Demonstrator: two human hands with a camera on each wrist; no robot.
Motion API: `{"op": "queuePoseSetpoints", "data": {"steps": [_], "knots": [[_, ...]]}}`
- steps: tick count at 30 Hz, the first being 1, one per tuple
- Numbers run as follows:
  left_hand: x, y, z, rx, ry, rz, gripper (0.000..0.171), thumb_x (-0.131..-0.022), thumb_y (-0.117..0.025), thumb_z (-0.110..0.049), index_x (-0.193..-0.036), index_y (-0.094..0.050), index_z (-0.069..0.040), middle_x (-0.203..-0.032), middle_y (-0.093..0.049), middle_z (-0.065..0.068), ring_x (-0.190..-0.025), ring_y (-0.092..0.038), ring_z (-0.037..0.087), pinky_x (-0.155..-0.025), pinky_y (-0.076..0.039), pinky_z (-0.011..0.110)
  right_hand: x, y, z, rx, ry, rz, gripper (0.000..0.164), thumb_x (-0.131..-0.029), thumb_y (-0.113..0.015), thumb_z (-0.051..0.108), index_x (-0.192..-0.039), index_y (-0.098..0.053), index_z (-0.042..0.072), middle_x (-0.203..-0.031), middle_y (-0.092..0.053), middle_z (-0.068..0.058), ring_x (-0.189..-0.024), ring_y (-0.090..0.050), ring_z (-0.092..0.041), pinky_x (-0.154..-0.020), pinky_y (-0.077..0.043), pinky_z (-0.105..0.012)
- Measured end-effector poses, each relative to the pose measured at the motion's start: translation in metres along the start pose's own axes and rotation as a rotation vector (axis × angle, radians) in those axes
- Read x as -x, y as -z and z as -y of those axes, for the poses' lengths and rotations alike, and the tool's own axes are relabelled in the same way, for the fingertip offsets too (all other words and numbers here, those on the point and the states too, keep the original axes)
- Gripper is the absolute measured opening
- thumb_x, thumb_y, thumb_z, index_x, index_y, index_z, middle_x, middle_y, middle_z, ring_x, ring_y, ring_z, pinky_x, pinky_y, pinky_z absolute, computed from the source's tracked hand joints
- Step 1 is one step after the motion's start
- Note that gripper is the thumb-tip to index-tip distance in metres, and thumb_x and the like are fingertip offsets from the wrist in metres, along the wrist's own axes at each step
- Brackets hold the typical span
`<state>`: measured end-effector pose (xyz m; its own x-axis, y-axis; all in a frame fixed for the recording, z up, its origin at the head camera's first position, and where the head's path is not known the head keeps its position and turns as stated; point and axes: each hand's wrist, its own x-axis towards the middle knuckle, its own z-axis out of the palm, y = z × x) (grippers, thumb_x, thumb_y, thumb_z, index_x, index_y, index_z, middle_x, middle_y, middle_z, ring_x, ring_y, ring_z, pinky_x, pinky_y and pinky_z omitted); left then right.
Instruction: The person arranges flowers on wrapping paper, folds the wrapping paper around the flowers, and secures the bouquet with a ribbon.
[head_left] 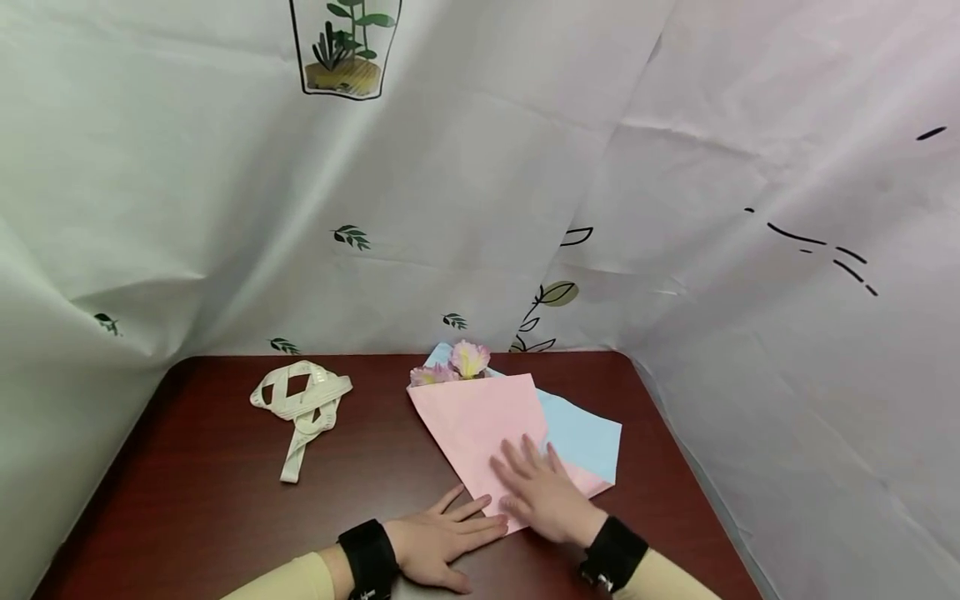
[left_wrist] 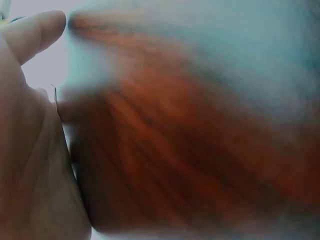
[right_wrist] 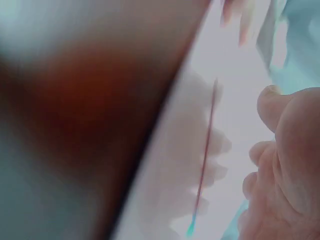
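Pink wrapping paper (head_left: pixel 480 417) is folded over a blue sheet (head_left: pixel 583 435), forming a cone with pink-and-yellow flowers (head_left: pixel 470 358) showing at its top. My left hand (head_left: pixel 441 542) lies palm down with fingers spread, its fingertips at the cone's lower tip. On the lower right part of the pink paper is my right hand (head_left: pixel 553 496), slightly blurred, fingers extended. The right wrist view has the right hand (right_wrist: pixel 287 165) at its right edge, over the pale paper. In the left wrist view, the left hand (left_wrist: pixel 30 140) fills the left side. The flower stems are hidden.
A loosely bundled cream ribbon (head_left: pixel 300 408) lies on the left of the dark red-brown table (head_left: pixel 187 500). A white printed cloth (head_left: pixel 465 208) hangs behind the table and along its right side. Black bands (head_left: pixel 367 557) are strapped round both wrists.
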<state>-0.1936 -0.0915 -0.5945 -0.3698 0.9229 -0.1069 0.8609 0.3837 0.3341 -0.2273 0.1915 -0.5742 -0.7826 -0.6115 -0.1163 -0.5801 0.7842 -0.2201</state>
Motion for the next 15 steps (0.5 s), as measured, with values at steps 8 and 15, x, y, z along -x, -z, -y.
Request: {"op": "queuePoseSetpoints", "data": {"steps": [8,15], "knots": [[0.004,0.001,0.018,0.165,-0.037,0.004,0.07,-0.117,-0.05,-0.052,-0.177,-0.033,-0.021,-0.183,-0.028,-0.007,-0.171,-0.014,0.024,-0.134,-0.015,0.061,0.009,-0.03,0.016,-0.156,-0.023,0.089,0.059,-0.12,-0.037,0.054,-0.175,-0.04,0.032,-0.185,-0.022,-0.009,-0.169,-0.012,-0.048,-0.125,-0.016,-0.08],[0.019,0.016,0.061,0.167,0.149,-0.142,0.067,-0.117,-0.052,-0.049,-0.171,-0.045,-0.01,-0.177,-0.041,0.003,-0.168,-0.028,0.032,-0.132,-0.019,0.067,0.01,-0.032,0.014,-0.179,-0.026,0.084,0.061,-0.119,-0.042,0.054,-0.174,-0.04,0.03,-0.185,-0.021,-0.01,-0.169,-0.009,-0.048,-0.125,-0.013,-0.081]]}}
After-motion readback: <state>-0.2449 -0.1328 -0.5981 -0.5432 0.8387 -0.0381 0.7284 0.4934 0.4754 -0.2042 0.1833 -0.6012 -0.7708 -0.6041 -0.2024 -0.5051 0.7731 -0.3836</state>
